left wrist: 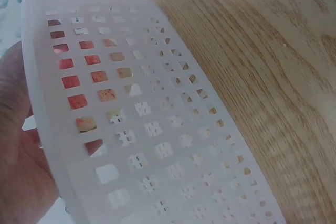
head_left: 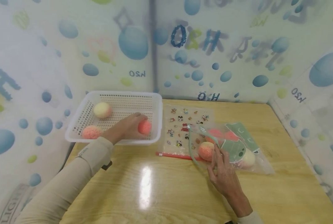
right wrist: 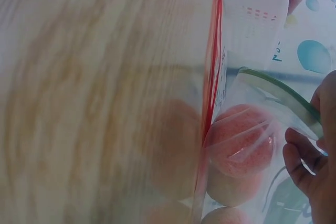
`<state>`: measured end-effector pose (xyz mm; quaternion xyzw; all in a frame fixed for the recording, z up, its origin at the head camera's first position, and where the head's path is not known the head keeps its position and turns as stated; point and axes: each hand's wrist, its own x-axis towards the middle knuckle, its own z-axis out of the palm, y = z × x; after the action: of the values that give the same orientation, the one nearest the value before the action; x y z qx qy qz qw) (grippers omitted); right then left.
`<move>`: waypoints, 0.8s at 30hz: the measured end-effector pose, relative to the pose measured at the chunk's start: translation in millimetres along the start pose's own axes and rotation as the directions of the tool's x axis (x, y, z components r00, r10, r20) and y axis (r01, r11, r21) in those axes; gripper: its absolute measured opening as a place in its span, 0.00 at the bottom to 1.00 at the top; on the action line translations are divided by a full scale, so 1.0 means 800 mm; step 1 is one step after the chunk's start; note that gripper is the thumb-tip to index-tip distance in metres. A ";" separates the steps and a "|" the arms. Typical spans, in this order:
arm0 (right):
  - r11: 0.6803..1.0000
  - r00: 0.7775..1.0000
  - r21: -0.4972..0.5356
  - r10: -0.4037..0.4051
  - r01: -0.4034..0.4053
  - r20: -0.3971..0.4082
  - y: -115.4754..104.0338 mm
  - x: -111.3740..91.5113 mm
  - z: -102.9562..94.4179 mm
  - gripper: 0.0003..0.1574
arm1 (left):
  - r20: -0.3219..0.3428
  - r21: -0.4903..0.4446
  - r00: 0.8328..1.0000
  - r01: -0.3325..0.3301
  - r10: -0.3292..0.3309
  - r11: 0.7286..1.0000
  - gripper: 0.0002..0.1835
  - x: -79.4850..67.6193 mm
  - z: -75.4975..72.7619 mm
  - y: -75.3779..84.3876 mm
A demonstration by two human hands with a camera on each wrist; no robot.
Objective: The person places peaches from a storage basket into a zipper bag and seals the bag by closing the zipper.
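My left hand (head_left: 130, 126) reaches into the white plastic basket (head_left: 118, 142) and grips a reddish-pink ball (head_left: 145, 127) by the right wall. Two more balls lie in the basket: a cream-and-pink one (head_left: 102, 110) at the back and a speckled pink one (head_left: 91, 132) under the wrist. From the left wrist view, the basket's slotted wall hides most of the gripped ball. My right hand (head_left: 225, 174) pinches the green-edged mouth of a clear zip bag (right wrist: 286, 90). Inside this bag are several pink and cream balls, a speckled one (head_left: 206, 151) nearest the mouth.
A second clear bag (head_left: 174, 137) with small cartoon prints and a red zip strip (head_left: 174, 156) lies flat between basket and green-edged bag, partly under the latter. The wooden table (head_left: 166, 193) meets patterned wall panels (head_left: 211, 62) at its back and sides.
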<state>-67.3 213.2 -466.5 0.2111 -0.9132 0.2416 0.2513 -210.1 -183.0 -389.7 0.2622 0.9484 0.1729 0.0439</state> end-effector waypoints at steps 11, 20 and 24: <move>0.999 0.999 0.014 -0.043 0.043 -0.031 0.000 -0.002 0.005 0.52 | -0.056 -0.018 0.996 -0.072 0.070 0.997 0.39 -0.002 -0.006 0.018; 0.999 0.999 0.021 -0.031 0.031 -0.011 -0.001 -0.005 0.006 0.50 | -0.144 -0.014 0.980 -0.139 0.135 0.990 0.39 -0.004 -0.010 0.025; 0.999 1.000 0.030 -0.026 0.026 -0.005 -0.002 -0.007 0.007 0.50 | -0.171 -0.012 0.971 -0.171 0.167 0.985 0.40 -0.008 -0.012 0.030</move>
<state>-64.0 210.6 -473.4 0.2262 -0.9060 0.2524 0.2534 -195.0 -169.9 -372.4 0.3258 0.9205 0.2104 -0.0480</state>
